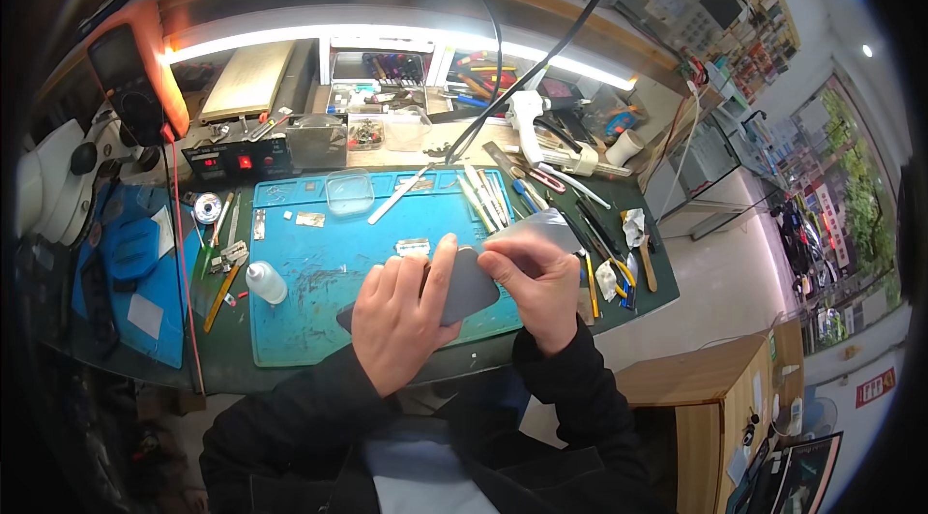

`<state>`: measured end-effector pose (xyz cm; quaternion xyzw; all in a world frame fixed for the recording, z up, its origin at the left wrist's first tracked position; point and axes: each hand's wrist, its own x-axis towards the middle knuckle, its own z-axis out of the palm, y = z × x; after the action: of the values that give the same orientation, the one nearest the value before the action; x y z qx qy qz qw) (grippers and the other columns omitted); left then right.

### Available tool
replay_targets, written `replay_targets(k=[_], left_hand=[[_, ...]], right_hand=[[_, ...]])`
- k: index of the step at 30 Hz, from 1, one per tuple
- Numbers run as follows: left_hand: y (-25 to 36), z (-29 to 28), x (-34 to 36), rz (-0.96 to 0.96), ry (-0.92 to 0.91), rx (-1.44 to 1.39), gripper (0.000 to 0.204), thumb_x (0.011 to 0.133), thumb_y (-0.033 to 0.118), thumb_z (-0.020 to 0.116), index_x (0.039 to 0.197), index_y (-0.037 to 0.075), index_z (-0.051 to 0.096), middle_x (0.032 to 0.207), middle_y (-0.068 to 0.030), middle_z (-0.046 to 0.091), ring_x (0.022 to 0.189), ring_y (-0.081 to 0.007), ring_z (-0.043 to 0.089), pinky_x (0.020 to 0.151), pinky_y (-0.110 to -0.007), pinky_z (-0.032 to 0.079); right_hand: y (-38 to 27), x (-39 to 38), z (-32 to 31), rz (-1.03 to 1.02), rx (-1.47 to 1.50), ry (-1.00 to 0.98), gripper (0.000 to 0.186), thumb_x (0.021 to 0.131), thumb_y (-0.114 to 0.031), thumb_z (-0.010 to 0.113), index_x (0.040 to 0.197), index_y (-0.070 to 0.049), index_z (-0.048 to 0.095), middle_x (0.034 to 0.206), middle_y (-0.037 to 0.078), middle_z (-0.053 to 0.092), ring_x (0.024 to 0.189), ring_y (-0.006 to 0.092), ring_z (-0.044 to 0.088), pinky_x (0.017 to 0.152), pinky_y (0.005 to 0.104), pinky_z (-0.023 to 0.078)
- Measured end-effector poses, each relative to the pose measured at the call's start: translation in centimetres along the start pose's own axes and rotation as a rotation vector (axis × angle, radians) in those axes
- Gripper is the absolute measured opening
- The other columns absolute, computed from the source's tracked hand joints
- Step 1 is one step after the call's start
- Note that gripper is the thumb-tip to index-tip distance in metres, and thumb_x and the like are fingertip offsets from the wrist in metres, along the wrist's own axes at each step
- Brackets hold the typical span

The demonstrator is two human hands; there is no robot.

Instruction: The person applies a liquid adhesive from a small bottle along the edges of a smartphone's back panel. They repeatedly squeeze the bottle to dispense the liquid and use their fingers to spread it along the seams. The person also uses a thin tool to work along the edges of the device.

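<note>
A dark grey phone (472, 290) is tilted above the blue work mat (309, 272). My left hand (398, 321) wraps over its left part, fingers lying across the top face and thumb along the near edge. At the phone's far right corner, my right hand (543, 290) is closed in a pinch on a thin, greyish, see-through sheet (549, 222) that sticks out beyond the fingers. Blur on those fingers hides how the sheet meets the phone. A small metal blade (414, 247) lies on the mat just beyond my left fingers.
A white squeeze bottle (267, 283) stands at the mat's left. Farther back are a clear plastic box (349, 192) and a white stick tool (398, 195). Tweezers, pliers and brushes (646, 263) crowd the right side. A power unit (238, 158) and solder spool (206, 208) sit left.
</note>
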<state>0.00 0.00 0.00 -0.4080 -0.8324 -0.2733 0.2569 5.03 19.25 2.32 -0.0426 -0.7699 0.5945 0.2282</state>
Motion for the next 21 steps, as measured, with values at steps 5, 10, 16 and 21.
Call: replay_targets(k=[5,10,16,21], left_hand=[[-0.15,0.02,-0.37,0.003,0.0,-0.008,0.082,0.075,0.025,0.083,0.149,0.003,0.054,0.104,-0.0088,0.056,0.093,-0.0243,0.058,0.079,-0.038,0.049],[-0.43,-0.44,-0.42,0.014,-0.028,-0.006,0.084,0.075,0.025,0.083,0.15,0.003,0.053,0.104,-0.0088,0.055,0.093,-0.024,0.057,0.08,-0.037,0.048],[-0.55,-0.48,-0.57,0.033,-0.04,0.007,0.086,0.075,0.025,0.083,0.151,0.002,0.051,0.103,-0.0086,0.055,0.093,-0.0236,0.057,0.08,-0.037,0.047],[-0.56,-0.51,-0.55,0.049,-0.054,0.019,0.087,0.075,0.026,0.083,0.152,0.002,0.051,0.104,-0.0083,0.054,0.093,-0.0232,0.057,0.08,-0.037,0.047]], right_hand=[[-0.57,0.11,0.2,-0.011,-0.068,-0.035,0.015,0.091,-0.004,0.085,0.105,0.0,0.081,0.09,0.005,0.079,0.08,0.0077,0.07,0.072,0.0226,0.056],[-0.78,0.34,0.28,0.034,-0.026,-0.068,0.015,0.091,-0.004,0.085,0.105,0.001,0.081,0.091,0.007,0.08,0.081,0.0092,0.071,0.073,0.0235,0.058],[-0.78,0.61,-0.09,0.069,-0.001,-0.113,0.016,0.091,-0.006,0.085,0.105,0.002,0.081,0.092,0.008,0.08,0.082,0.0102,0.073,0.074,0.0245,0.059],[-0.89,1.03,-0.65,0.054,-0.041,-0.178,0.015,0.091,-0.005,0.084,0.104,0.003,0.08,0.092,0.007,0.079,0.082,0.0106,0.073,0.073,0.024,0.059]])
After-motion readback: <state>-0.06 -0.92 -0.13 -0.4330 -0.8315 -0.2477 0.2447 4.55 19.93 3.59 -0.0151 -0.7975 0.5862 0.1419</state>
